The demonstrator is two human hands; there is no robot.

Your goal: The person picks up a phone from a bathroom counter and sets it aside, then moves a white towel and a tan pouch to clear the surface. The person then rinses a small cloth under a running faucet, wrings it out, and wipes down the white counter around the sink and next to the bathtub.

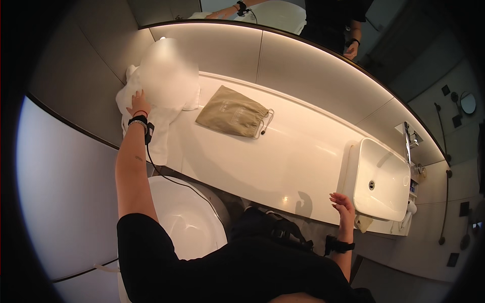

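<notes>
My left hand (140, 105) rests on a heap of white towels (157, 125) at the left end of the counter, its fingers spread and not visibly gripping. Part of the heap is blurred, so its folds cannot be made out there. One towel end hangs to the counter's front edge. My right hand (344, 208) is raised by the front edge, left of the washbasin (382, 170), with loosely curled fingers and nothing in it. Between my hands, a beige drawstring bag (232, 111) bearing writing lies flat on the white counter (295, 159), its cord pointing right.
A white rounded bathroom fixture (189, 216) stands below the counter at left. A chrome faucet (408, 140) projects over the basin. A hair dryer (409, 212) sits at the counter's right end. The mirror (265, 11) runs along the back wall. A black cable (182, 183) trails from my left wrist.
</notes>
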